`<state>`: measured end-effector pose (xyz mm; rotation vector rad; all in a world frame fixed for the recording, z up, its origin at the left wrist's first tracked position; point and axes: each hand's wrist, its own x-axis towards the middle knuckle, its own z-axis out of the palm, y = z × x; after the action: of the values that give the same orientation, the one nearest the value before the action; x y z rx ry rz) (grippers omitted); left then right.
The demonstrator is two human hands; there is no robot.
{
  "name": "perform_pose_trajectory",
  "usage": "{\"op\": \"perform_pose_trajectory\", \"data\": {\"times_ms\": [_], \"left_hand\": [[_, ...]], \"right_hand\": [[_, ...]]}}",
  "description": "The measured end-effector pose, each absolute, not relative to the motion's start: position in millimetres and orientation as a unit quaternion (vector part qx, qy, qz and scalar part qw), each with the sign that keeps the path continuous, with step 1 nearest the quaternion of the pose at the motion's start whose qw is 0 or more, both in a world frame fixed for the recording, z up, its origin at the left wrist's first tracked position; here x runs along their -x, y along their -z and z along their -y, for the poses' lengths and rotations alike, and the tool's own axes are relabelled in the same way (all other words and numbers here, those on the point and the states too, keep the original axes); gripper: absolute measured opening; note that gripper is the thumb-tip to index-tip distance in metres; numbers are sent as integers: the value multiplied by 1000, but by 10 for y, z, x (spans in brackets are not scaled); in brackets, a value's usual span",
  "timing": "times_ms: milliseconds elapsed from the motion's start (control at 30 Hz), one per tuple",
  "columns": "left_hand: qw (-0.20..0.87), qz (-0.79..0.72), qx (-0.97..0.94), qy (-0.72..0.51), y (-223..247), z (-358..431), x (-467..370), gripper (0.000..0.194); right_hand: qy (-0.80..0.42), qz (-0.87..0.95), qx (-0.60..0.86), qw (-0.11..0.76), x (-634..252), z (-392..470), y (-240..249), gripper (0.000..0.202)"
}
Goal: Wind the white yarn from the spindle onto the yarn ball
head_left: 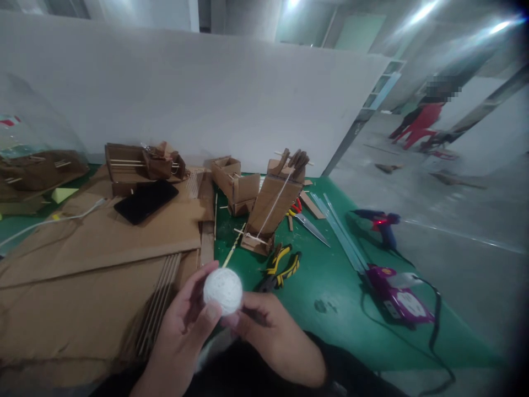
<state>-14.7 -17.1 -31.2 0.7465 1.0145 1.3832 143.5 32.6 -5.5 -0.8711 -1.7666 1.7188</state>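
Observation:
A ball of white string sits between my two hands, near the table's front edge. My left hand is closed around its left side, thumb across the front. From the lower right my right hand grips the ball with thumb and fingers bent; its fingertips are partly hidden. Just beyond the ball a thin yellowish stick points away from me. Behind it leans a cardboard model with a white string stretched down its face. Yellow-and-black pliers lie close to my right hand.
Stacked cardboard sheets cover the left side, with a black phone on them. Scissors, a glue gun and a purple box with a cable lie on the green table. A white panel stands behind.

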Motion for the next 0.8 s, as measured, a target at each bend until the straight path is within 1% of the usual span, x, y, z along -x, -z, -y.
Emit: {"op": "perform_pose_trajectory", "data": {"times_ms": [167, 267, 333, 467, 600, 800], "left_hand": [[629, -428, -325, -561, 210, 263, 172, 52], [650, -443, -357, -503, 198, 314, 217, 54], [631, -474, -392, -473, 220, 342, 243, 53], [538, -550, -486, -415, 281, 378, 254, 48], [426, -602, -577, -351, 302, 384, 250, 43], [263, -593, -711, -270, 283, 352, 238, 40]], "right_hand": [[-706, 625, 266, 203, -1440, -544, 175, 38], [-685, 641, 304, 168, -1481, -663, 171, 39], [-659, 658, 328, 158, -1517, -731, 143, 35], [-624, 691, 340, 134, -1555, -820, 59, 25], [-583, 721, 358, 107, -1548, -838, -29, 22], [-472, 789, 387, 75, -1574, -808, -174, 22]]}}
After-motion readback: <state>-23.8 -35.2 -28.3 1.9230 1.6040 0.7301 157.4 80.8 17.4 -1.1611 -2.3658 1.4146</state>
